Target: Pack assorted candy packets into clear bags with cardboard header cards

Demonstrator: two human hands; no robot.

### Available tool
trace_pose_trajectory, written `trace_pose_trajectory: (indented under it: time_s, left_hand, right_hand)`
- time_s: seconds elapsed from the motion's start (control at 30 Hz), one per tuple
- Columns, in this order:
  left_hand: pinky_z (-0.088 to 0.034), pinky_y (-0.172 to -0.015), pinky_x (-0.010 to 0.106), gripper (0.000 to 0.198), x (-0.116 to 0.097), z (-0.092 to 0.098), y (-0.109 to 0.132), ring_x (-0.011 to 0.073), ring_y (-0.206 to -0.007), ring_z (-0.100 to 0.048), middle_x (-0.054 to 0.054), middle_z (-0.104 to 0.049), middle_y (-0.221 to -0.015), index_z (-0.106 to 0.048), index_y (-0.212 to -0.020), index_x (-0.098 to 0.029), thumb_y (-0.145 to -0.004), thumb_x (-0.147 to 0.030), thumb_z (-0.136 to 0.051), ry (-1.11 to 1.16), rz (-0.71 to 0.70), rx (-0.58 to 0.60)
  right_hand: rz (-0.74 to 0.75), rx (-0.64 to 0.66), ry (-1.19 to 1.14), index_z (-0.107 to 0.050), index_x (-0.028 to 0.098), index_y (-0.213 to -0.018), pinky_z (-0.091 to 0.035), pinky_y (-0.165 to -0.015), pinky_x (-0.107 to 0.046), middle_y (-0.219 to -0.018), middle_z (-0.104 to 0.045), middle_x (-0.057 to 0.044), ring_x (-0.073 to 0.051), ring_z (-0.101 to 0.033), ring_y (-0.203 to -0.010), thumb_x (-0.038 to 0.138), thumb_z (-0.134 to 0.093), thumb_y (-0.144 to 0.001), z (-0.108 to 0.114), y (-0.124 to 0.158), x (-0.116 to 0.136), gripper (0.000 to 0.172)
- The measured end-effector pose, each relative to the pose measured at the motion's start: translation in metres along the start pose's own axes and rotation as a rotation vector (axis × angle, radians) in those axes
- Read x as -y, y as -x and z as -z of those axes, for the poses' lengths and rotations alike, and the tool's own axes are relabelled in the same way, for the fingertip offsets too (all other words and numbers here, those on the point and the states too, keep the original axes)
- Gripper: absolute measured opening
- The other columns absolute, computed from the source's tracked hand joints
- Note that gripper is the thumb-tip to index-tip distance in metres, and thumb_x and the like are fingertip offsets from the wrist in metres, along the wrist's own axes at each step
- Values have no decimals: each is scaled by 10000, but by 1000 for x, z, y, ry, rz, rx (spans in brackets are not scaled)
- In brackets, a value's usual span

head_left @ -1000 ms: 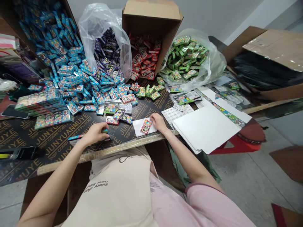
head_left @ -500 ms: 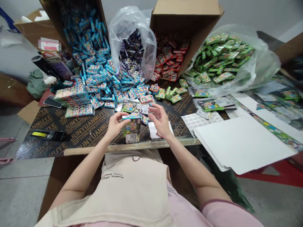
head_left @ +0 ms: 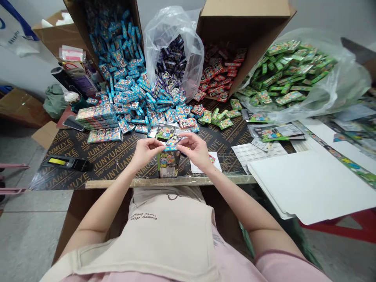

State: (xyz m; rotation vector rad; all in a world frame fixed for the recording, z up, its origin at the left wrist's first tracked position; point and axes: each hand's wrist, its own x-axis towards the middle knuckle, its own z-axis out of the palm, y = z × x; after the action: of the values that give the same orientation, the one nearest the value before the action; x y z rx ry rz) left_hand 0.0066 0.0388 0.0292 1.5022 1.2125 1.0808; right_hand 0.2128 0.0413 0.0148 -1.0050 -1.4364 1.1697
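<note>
A small blue packet point(head_left: 170, 148) is held level between my two hands at the near side of the table. Thumb and fingers of my left hand point(head_left: 144, 153) pinch its left end. My right hand point(head_left: 196, 150) pinches the right end the same way. Directly below the packet stands a black printed box point(head_left: 168, 166), close to the table's front edge; the hands partly cover its top. Behind the fingers lies another black printed package point(head_left: 166, 131). Beside my right hand, a white paper point(head_left: 202, 166) has a small red packet point(head_left: 212, 158) on it.
Blue packets point(head_left: 129, 86) spill from a carton at the back left. Purple point(head_left: 172, 58) and green packets point(head_left: 293, 74) fill clear bags; red ones point(head_left: 219, 74) fill another carton. Wrapped stacks point(head_left: 96, 117) and a tape dispenser point(head_left: 66, 163) are left, white sheets point(head_left: 311, 180) right.
My right hand has moved left and down, and its open fingers have closed on the blue packet's right end. My left hand still grips the other end. The view has shifted slightly left.
</note>
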Motion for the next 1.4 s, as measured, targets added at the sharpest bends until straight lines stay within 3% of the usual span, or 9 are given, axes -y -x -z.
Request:
trace_pose_trajectory:
  time_s: [0.23,0.47,0.57,0.67,0.87,0.97,1.13,1.3,1.4]
  left_hand:
    - [-509,-667,268,166,-4,5,11,161,-710,-662,73,-710,-784,-654,-696,-165,-823,-271,-635,-438,-477,68]
    - [-477,-665,224,246,5,5,16,129,-764,-626,50,-654,-894,-702,-1010,-227,-909,-189,-481,-701,-556,134]
    - [-477,-667,222,295,9,4,18,130,-797,-622,46,-648,-933,-704,-1058,-267,-896,-158,-483,-699,-591,115]
    - [-492,-671,233,264,12,1,20,130,-773,-629,47,-656,-897,-722,-1021,-253,-890,-171,-507,-617,-561,81]
    - [-518,-680,281,111,7,-6,20,155,-725,-664,47,-697,-786,-686,-730,-190,-817,-201,-618,-412,-485,-80]
    - [-502,-658,285,73,4,-9,21,156,-705,-646,43,-680,-765,-642,-697,-185,-768,-184,-628,-410,-490,-92]
    - [-476,-647,278,169,5,-14,21,152,-687,-610,29,-632,-731,-585,-670,-183,-726,-284,-708,-417,-467,-132]
    - [-459,-638,270,201,10,-21,20,149,-672,-600,13,-614,-689,-561,-634,-188,-749,-261,-708,-377,-397,-216]
    - [-490,-681,277,229,24,-29,25,162,-735,-623,16,-657,-778,-624,-820,-192,-677,-282,-778,-190,-233,-223]
  right_hand:
    - [171,42,182,-581,253,-1071,-535,-828,-379,-864,-705,-29,-193,-686,-816,327,-641,-837,5,9,-2,252]
    - [481,150,476,-646,273,-1028,-502,-869,-430,-980,-718,-69,-231,-658,-934,271,-528,-896,13,15,-7,176]
    - [370,45,445,-636,266,-1046,-483,-876,-413,-928,-701,-54,-224,-642,-918,323,-563,-892,15,5,8,180]
    - [261,-8,425,-655,239,-881,-470,-846,-380,-890,-658,-45,-222,-605,-923,426,-654,-821,14,-13,26,197]
    - [39,511,314,-607,178,-664,-424,-660,-279,-711,-615,-8,-145,-556,-703,491,-682,-754,-1,-41,31,334]
    - [-41,595,287,-599,169,-661,-384,-589,-251,-638,-587,14,-111,-508,-611,468,-689,-740,-8,-43,26,323]
    - [-125,580,221,-577,170,-638,-338,-498,-225,-560,-540,34,-82,-441,-513,415,-693,-727,-11,-44,21,284]
    - [-192,461,115,-529,182,-677,-360,-476,-209,-576,-563,37,-93,-503,-517,385,-752,-654,-16,-38,13,303]
    - [-251,348,-54,-486,217,-849,-398,-491,-206,-623,-594,55,-106,-550,-539,354,-740,-671,-20,-28,10,339]
